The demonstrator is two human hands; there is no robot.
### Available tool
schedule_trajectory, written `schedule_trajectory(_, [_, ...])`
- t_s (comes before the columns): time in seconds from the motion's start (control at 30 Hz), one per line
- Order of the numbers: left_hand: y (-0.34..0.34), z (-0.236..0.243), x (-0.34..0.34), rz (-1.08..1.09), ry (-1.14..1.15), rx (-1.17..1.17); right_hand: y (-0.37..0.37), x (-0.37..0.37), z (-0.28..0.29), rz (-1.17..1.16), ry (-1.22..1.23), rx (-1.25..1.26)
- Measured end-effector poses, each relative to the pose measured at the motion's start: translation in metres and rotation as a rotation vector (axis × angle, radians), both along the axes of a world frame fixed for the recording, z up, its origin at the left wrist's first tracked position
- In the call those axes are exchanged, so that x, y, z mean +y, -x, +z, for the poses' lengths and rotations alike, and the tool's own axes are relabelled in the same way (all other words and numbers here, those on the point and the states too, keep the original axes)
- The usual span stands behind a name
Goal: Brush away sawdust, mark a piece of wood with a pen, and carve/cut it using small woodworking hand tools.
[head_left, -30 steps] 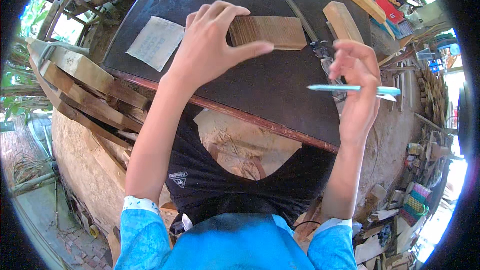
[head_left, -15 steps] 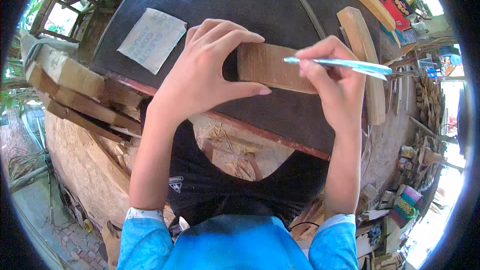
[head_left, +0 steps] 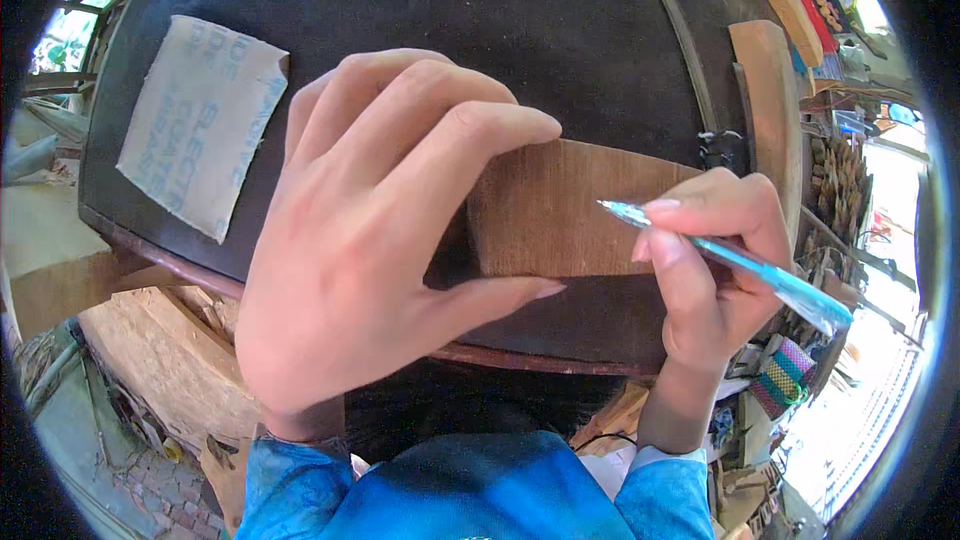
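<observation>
Wooden block (head_left: 580,205) lies near the tabletop's (head_left: 480,0) front edge; brace it squarely with the left hand (head_left: 345,230), fingers spread astride it, grip unclear, and steady the pen (head_left: 740,261) clamped in the right hand's (head_left: 735,308) fingers.

I see print on the sheet (head_left: 203,125) | faint blue capitals, several rows, turned sideways to me | some letters too faded for me to read | sheet lies on the tabletop (head_left: 450,0)
</observation>
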State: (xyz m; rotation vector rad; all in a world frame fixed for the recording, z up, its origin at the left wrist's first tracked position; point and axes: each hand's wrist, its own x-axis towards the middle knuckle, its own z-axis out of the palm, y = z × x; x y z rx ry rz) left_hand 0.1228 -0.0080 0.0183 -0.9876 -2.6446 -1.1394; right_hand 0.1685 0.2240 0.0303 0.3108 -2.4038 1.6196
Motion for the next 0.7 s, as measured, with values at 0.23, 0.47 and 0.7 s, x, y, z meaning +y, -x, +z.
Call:
schedule_trajectory(0.23, [0.001, 0.001, 0.0, -0.02, 0.024, 0.015, -0.004, -0.003, 0.01, 0.032, -0.102, -0.056])
schedule_trajectory(0.47, [0.001, 0.0, 0.001, -0.028, 0.024, 0.002, -0.005, 0.001, 0.009, 0.033, -0.15, -0.044])
schedule_trajectory(0.7, [0.0, 0.001, 0.0, -0.027, 0.03, 0.031, -0.003, 0.003, 0.01, 0.097, -0.104, -0.047])
